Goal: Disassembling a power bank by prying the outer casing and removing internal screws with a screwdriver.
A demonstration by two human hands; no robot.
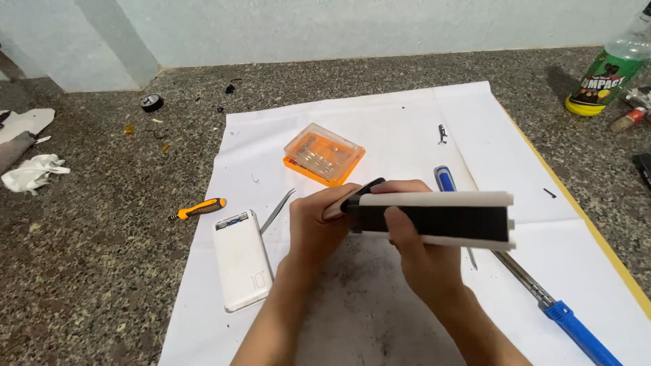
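We held a long flat device with a black core between white plastic shells [441, 218] level over the middle of the white paper sheet [380, 129], its long axis running left to right. Our right hand [413, 237] gripped its middle; our left hand [319, 220] closed around its left end.

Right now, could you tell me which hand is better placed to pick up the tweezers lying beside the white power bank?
Probably the left hand. It sits nearest the tweezers and only steadies the dark end of the black-and-white casing, whereas the right hand carries the casing's middle, farther away.
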